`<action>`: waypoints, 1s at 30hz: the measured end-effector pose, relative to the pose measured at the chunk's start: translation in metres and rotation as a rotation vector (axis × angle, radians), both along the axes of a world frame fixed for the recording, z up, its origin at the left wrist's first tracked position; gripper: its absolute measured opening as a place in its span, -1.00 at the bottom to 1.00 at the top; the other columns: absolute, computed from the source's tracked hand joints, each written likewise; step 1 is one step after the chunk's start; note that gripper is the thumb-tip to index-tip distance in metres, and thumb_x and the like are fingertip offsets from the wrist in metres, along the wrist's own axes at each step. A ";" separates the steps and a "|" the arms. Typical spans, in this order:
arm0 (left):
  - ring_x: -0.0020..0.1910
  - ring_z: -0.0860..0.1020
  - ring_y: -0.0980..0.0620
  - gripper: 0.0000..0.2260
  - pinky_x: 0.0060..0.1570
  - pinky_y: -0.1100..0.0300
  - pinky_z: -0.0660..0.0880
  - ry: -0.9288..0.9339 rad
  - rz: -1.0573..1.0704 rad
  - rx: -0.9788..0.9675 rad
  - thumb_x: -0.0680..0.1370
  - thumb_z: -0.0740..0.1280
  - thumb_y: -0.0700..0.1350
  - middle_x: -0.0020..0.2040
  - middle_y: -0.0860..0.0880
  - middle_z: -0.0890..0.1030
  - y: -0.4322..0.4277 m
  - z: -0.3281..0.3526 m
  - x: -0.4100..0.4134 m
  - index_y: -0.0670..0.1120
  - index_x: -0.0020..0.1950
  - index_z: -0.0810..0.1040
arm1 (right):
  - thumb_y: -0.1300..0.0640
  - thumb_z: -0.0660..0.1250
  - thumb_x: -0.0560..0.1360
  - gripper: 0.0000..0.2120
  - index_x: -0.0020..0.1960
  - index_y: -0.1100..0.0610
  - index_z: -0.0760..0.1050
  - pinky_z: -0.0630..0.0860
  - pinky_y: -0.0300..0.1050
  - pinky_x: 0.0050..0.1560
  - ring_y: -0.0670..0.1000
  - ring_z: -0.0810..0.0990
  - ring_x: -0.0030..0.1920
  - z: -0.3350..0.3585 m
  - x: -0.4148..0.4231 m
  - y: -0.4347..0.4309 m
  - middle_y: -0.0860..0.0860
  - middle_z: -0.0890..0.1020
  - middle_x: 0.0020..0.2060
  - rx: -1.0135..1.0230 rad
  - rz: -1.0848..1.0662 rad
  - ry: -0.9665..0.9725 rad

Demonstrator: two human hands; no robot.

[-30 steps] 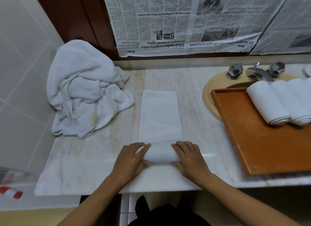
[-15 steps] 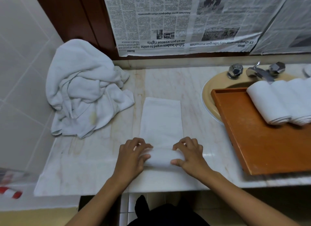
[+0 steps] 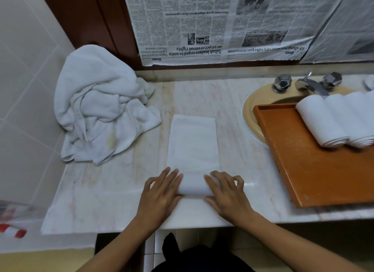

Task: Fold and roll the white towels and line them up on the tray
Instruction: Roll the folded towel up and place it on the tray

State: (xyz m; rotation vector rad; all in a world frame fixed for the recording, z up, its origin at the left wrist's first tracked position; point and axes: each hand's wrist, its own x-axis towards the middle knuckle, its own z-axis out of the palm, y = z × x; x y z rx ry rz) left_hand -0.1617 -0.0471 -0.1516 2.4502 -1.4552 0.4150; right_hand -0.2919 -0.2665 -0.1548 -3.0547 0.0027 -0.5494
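A folded white towel point(image 3: 193, 144) lies as a long strip on the marble counter, and its near end is rolled into a thick roll point(image 3: 193, 185). My left hand point(image 3: 162, 194) presses on the roll's left end with straight fingers. My right hand point(image 3: 226, 192) rests on the right end, fingers laid over the top and thumb along the near side. To the right, an orange wooden tray point(image 3: 315, 170) lies over the sink and carries rolled white towels point(image 3: 332, 121) side by side at its far right.
A heap of crumpled white towels point(image 3: 101, 107) fills the counter's left corner against the tiled wall. The beige sink point(image 3: 253, 109) and chrome taps point(image 3: 309, 83) are behind the tray. Newspaper point(image 3: 202, 24) covers the wall behind. The counter's front edge runs just below my wrists.
The flat part of the towel has grown shorter as the roll thickened. Both hands curled round the roll half a second ago; their fingers now lie flatter on it.
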 end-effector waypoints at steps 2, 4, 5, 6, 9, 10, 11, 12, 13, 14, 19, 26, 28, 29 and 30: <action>0.39 0.47 -0.06 -0.56 0.18 0.03 0.33 0.034 0.016 0.056 0.50 0.35 0.04 0.35 -0.05 0.54 -0.005 0.001 0.007 -0.10 0.34 0.55 | -0.13 0.44 0.37 -0.34 0.34 0.16 0.36 0.25 0.06 0.07 0.11 0.41 0.19 0.004 0.008 -0.002 0.10 0.40 0.24 -0.001 0.012 0.069; 0.38 0.47 -0.06 -0.50 0.20 0.03 0.29 0.088 0.032 0.113 0.43 0.41 0.02 0.33 -0.04 0.55 -0.011 0.005 0.015 -0.08 0.36 0.53 | -0.15 0.53 0.29 -0.24 0.34 0.18 0.37 0.24 0.07 0.08 0.12 0.40 0.18 0.008 0.018 -0.005 0.10 0.40 0.22 0.027 0.000 0.135; 0.35 0.49 -0.06 -0.44 0.20 0.02 0.27 0.120 0.037 0.138 0.38 0.47 0.01 0.31 -0.04 0.57 -0.014 0.007 0.019 -0.08 0.36 0.53 | -0.16 0.56 0.25 -0.22 0.32 0.18 0.39 0.23 0.07 0.09 0.12 0.40 0.17 0.010 0.023 -0.007 0.10 0.40 0.20 0.038 -0.013 0.159; 0.32 0.51 -0.07 -0.39 0.19 0.01 0.26 0.147 0.040 0.157 0.32 0.53 0.01 0.28 -0.04 0.58 -0.018 0.010 0.022 -0.08 0.34 0.53 | -0.17 0.58 0.21 -0.20 0.31 0.18 0.40 0.22 0.06 0.08 0.12 0.39 0.15 0.012 0.027 -0.009 0.10 0.40 0.19 0.047 -0.025 0.182; 0.24 0.51 -0.08 -0.33 0.12 -0.03 0.25 0.148 0.052 0.190 0.21 0.59 0.07 0.21 -0.06 0.59 -0.027 0.018 0.031 -0.08 0.29 0.55 | -0.19 0.60 0.15 -0.21 0.24 0.15 0.44 0.27 0.03 0.03 0.10 0.41 0.06 0.020 0.038 -0.018 0.07 0.43 0.11 0.066 -0.037 0.261; 0.22 0.48 -0.08 -0.32 0.10 -0.04 0.26 0.129 0.053 0.196 0.20 0.59 0.09 0.20 -0.08 0.57 -0.028 0.021 0.034 -0.08 0.27 0.56 | -0.19 0.59 0.14 -0.24 0.21 0.14 0.46 0.31 0.03 0.00 0.10 0.42 0.02 0.023 0.042 -0.020 0.05 0.43 0.07 0.075 -0.037 0.278; 0.18 0.46 -0.09 -0.31 0.06 -0.05 0.31 0.113 0.053 0.211 0.18 0.59 0.12 0.18 -0.10 0.56 -0.029 0.023 0.037 -0.08 0.26 0.57 | -0.17 0.59 0.14 -0.28 0.18 0.14 0.48 0.33 0.03 -0.02 0.10 0.44 -0.01 0.025 0.046 -0.022 0.04 0.44 0.03 0.090 -0.033 0.294; 0.12 0.46 -0.10 -0.29 0.02 -0.04 0.36 0.096 0.048 0.225 0.17 0.59 0.13 0.15 -0.11 0.54 -0.030 0.024 0.039 -0.09 0.26 0.57 | -0.14 0.58 0.16 -0.32 0.16 0.16 0.50 0.35 0.04 -0.02 0.11 0.45 -0.02 0.026 0.049 -0.023 0.04 0.45 0.00 0.112 -0.027 0.310; 0.06 0.47 -0.10 -0.27 -0.04 -0.03 0.41 0.082 0.030 0.240 0.15 0.60 0.14 0.10 -0.10 0.54 -0.030 0.025 0.041 -0.10 0.25 0.57 | -0.11 0.58 0.17 -0.34 0.16 0.17 0.50 0.35 0.05 -0.01 0.12 0.45 -0.02 0.028 0.050 -0.024 0.05 0.46 -0.01 0.140 -0.018 0.324; -0.01 0.49 -0.10 -0.26 -0.10 0.00 0.43 0.062 0.002 0.248 0.15 0.59 0.15 0.06 -0.10 0.53 -0.030 0.026 0.043 -0.11 0.25 0.56 | -0.09 0.57 0.19 -0.34 0.19 0.18 0.50 0.32 0.03 0.00 0.12 0.45 -0.01 0.028 0.050 -0.024 0.06 0.47 -0.01 0.175 -0.013 0.327; -0.18 0.53 -0.03 -0.32 -0.21 0.13 0.40 0.197 -0.114 0.267 0.26 0.38 0.26 -0.02 -0.01 0.53 -0.022 0.039 0.044 -0.03 0.30 0.45 | -0.03 0.54 0.29 -0.42 0.24 0.07 0.45 0.17 -0.15 0.08 0.03 0.40 0.12 0.037 0.035 -0.022 -0.02 0.49 0.11 0.470 -0.033 0.326; 0.10 0.50 0.01 -0.47 -0.05 0.16 0.36 0.465 -0.144 0.511 0.43 0.38 0.27 0.16 0.05 0.52 -0.009 0.063 0.019 0.06 0.29 0.37 | -0.20 0.40 0.19 -0.65 -0.07 -0.19 0.42 0.28 -0.10 0.19 -0.08 0.44 0.08 0.051 0.012 -0.010 -0.19 0.54 -0.01 0.827 -0.115 0.585; 0.12 0.48 0.04 -0.45 -0.03 0.18 0.33 0.486 -0.125 0.534 0.45 0.37 0.29 0.20 0.06 0.50 -0.010 0.064 0.016 0.03 0.31 0.40 | -0.13 0.45 0.19 -0.71 -0.15 -0.21 0.42 0.33 -0.05 0.22 -0.07 0.44 0.06 0.054 0.018 -0.010 -0.21 0.52 -0.07 0.914 -0.152 0.600; 0.15 0.46 0.04 -0.43 0.01 0.18 0.33 0.486 -0.122 0.525 0.45 0.36 0.31 0.24 0.07 0.47 -0.011 0.064 0.017 0.03 0.33 0.42 | -0.08 0.50 0.23 -0.71 -0.15 -0.19 0.44 0.31 -0.06 0.21 -0.07 0.41 0.07 0.054 0.021 -0.009 -0.20 0.50 -0.07 0.920 -0.170 0.599; 0.18 0.45 0.05 -0.41 0.05 0.17 0.33 0.474 -0.119 0.518 0.45 0.33 0.34 0.28 0.07 0.43 -0.012 0.064 0.019 0.03 0.36 0.43 | -0.01 0.53 0.28 -0.72 -0.11 -0.14 0.47 0.27 -0.09 0.19 -0.06 0.38 0.09 0.054 0.025 -0.008 -0.18 0.48 -0.05 0.889 -0.191 0.588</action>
